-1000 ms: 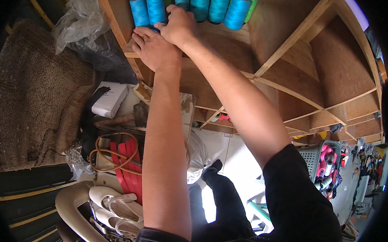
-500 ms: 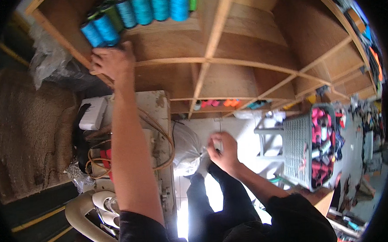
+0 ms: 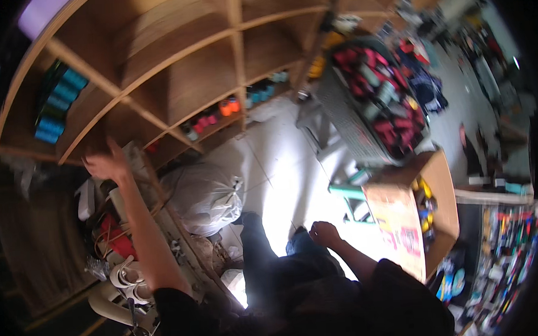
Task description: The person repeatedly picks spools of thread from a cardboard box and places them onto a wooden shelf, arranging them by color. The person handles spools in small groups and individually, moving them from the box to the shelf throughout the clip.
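Observation:
My left hand (image 3: 103, 164) reaches to the front edge of a wooden compartment shelf (image 3: 122, 98), fingers apart and nothing visible in them. Just above it, in the leftmost compartment, stand teal and blue thread spools (image 3: 60, 101). I cannot tell whether the fingers touch the wood. Low over the bright floor, my right hand (image 3: 325, 234) is curled closed beside my leg. What it holds, if anything, is hidden. Under my left forearm lies a cluttered worktop (image 3: 162, 225), with a white box (image 3: 86, 200) and cords on it.
A tied white plastic sack (image 3: 200, 199) sits on the floor. To the right, a grey basket (image 3: 348, 118) brims with maroon and grey spools. Nearer stand an open cardboard box (image 3: 393, 213) and a green stool (image 3: 346, 191). Orange and pink spools (image 3: 229, 105) line a lower compartment.
The view has swung right, bringing the cardboard box into sight. My left hand has come away from the blue spools, down to the shelf's front edge. My right hand has drawn back toward my body.

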The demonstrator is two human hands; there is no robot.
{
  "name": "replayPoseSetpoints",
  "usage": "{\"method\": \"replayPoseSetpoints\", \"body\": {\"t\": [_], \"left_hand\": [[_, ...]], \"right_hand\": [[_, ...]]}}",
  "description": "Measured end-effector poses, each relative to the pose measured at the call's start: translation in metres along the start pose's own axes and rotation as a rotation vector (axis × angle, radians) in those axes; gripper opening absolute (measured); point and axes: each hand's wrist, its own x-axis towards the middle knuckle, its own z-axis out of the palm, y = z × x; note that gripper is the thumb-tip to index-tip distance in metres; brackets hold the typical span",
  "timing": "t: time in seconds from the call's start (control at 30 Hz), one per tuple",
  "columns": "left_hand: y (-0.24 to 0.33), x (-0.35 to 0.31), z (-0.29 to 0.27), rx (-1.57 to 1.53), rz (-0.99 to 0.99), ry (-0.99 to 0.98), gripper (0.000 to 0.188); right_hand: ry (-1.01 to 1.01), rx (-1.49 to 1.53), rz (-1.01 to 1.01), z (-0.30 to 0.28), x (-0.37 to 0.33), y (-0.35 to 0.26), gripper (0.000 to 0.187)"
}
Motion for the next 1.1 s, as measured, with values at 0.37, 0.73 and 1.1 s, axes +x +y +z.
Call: {"method": "replayPoseSetpoints", "body": {"t": [0.37,0.73,1.1], "left_hand": [[0.217,-0.317,-0.269,-1.081,0.012,-1.367,0.021],[0.372,-0.328,-0.355,-0.956,0.283,-1.883,0.013],[0.549,-0.402,-0.379,-1.368,0.782,-2.059,0.012]], "right_hand": [[0.191,0.123,0.29,-0.035,-0.202,0.134,0.016],[0.595,0.484,0.425,-0.05,-0.306,0.163,0.013],[1.072,0.706,0.804,-0.094,-0.303,0.171,0.007]]}}
